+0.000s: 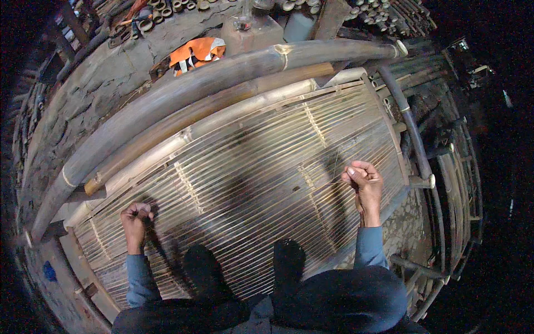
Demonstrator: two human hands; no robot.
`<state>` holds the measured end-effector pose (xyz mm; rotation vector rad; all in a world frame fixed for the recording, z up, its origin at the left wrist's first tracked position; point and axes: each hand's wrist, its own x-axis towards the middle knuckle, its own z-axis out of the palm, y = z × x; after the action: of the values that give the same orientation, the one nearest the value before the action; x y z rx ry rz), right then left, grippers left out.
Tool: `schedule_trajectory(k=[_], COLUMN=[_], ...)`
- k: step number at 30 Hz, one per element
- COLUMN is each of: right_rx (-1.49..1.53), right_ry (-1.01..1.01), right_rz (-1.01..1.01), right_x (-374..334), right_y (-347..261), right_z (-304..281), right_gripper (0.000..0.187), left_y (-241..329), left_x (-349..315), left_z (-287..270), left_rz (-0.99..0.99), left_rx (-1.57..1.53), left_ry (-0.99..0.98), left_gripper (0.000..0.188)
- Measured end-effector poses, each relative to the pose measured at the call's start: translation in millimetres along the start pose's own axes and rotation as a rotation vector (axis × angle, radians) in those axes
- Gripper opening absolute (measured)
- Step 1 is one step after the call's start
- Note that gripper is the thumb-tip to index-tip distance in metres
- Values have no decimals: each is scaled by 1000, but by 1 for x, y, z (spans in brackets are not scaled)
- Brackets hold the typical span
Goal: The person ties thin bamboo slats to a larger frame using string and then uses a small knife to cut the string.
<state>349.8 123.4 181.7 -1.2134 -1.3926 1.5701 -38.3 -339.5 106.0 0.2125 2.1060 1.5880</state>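
Below me lies a slatted panel of thin pale bamboo strips [245, 150], laid side by side and crossed by lashed bands. Over its right part, my right hand [368, 186] is raised with thumb and fingers pinched together. A thin pale strand [332, 183] seems to run from those fingertips toward the slats. At the panel's left side, my left hand [135, 224] is closed with curled fingers. Whatever it may hold is too small or hidden to make out. My two dark-clad feet [206, 267] rest on the slats between the hands.
A thick bamboo pole [217, 72] bends along the panel's far edge, with a browner pole [267, 82] beside it. More poles [409, 128] frame the right side. Beyond them are an orange and white cloth [197, 53], a grey container [299, 26] and stacked bamboo [384, 15].
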Motion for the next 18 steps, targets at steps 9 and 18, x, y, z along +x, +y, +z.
schedule_trajectory(k=[9,18], right_rx=[-894,-367], right_ry=[-431,-952], right_rz=[-574,-108], right_x=[-61,-105], right_y=[-18,-6], right_z=[81,131], right_gripper=[68,17], left_y=[106,124], left_x=[-58,-58], left_z=[119,143], left_rz=[221,167], left_rx=[314,266], left_ry=[-579,-601], left_gripper=[5,8])
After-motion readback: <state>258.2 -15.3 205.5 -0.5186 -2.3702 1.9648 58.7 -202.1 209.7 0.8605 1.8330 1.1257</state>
